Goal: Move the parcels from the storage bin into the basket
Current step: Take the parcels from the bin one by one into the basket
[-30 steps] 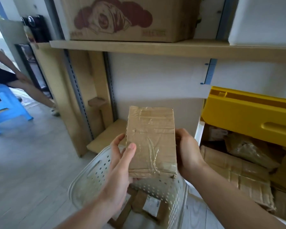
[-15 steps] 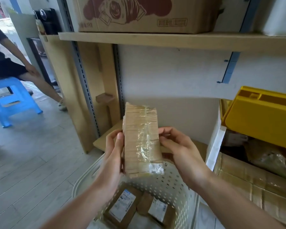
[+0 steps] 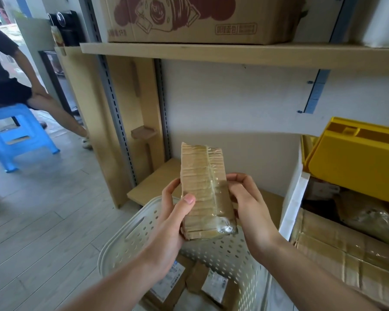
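Both hands hold one parcel (image 3: 206,191) in the lower middle of the frame. The left hand (image 3: 171,223) grips its left side, with the thumb pressed on the front face and the fingers curled behind. The right hand (image 3: 248,207) grips the right side, its fingers bent around the edge. The parcel is a brown cardboard box wrapped with clear tape; it stands almost upright, with a narrow face toward the camera, and it is above the basket (image 3: 130,241), not inside it.

The basket is white plastic with many round holes and a handle slot in its left wall. At its bottom lie other parcels with white labels (image 3: 215,286).

At the right edge of the frame is the storage bin (image 3: 292,198), with a white wall, and inside it are more taped cardboard parcels (image 3: 346,257). A yellow plastic bin (image 3: 355,158) sits above them.

Behind the hands is a wooden shelf (image 3: 234,55), and a big carton with a red drawing (image 3: 200,19) stands on it. In the upper left of the frame another person (image 3: 7,72) sits on a blue stool (image 3: 18,135) on the grey floor.
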A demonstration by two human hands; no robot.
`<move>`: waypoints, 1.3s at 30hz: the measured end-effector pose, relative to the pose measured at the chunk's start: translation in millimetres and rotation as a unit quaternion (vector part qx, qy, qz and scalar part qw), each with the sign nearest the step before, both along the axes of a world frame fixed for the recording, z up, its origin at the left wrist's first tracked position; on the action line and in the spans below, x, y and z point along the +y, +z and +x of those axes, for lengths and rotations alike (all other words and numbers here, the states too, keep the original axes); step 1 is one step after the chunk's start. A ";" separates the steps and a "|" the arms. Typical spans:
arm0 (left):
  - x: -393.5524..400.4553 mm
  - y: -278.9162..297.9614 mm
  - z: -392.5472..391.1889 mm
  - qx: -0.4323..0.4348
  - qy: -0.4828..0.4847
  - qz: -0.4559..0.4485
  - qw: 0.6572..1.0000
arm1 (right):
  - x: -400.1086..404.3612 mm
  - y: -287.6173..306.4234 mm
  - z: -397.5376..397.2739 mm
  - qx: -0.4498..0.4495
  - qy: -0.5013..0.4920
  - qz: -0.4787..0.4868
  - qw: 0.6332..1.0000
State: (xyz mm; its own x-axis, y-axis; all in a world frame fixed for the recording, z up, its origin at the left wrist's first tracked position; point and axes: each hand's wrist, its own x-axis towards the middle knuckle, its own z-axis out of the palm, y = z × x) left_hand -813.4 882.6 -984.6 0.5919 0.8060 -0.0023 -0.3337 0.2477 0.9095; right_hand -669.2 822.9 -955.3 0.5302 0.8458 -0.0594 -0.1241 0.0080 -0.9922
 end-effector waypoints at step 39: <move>18.3 21.0 -11.5 0.015 0.050 0.015 0.999 | -20.9 -6.0 20.4 -0.051 -0.027 0.076 0.995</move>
State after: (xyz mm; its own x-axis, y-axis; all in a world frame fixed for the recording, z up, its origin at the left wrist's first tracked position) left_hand -824.9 900.9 -963.6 0.5087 0.8609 0.0065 -0.3279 0.1868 0.9261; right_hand -648.9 802.0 -961.2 0.5726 0.8104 0.1239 -0.0172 0.1629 -0.9865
